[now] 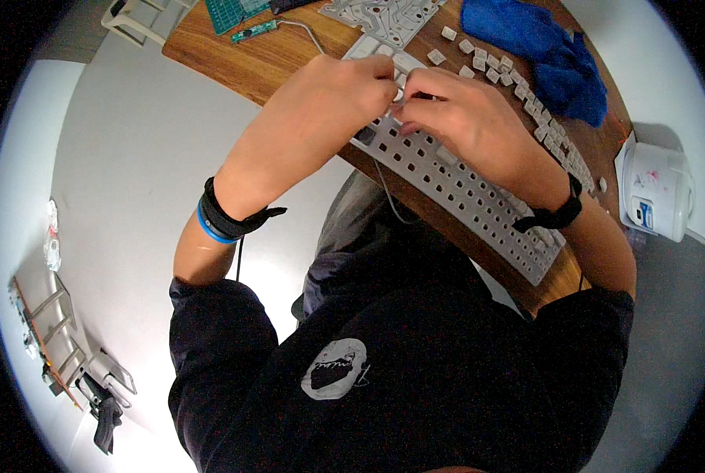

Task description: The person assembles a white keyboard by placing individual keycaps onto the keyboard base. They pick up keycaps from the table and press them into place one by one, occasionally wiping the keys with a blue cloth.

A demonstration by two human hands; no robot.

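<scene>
i see blue cloth [537, 47] and loose keycaps [530, 106] beside the keyboard [466, 189]; left hand [335, 93] and right hand [472, 109] arch over it, fingers curled, grasp hidden from me.

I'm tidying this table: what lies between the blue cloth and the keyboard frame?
In the head view, loose pale keycaps lie on the table between the blue cloth and keyboard frame; the right hand hides part.

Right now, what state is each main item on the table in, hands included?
Keyboard: most key positions bare
Left hand: fingers bent at keyboard
Right hand: fingers bent at keyboard
Loose keycaps: scattered
Blue cloth: crumpled
Green circuit board: cable attached
Patterned sheet: spread flat
</scene>
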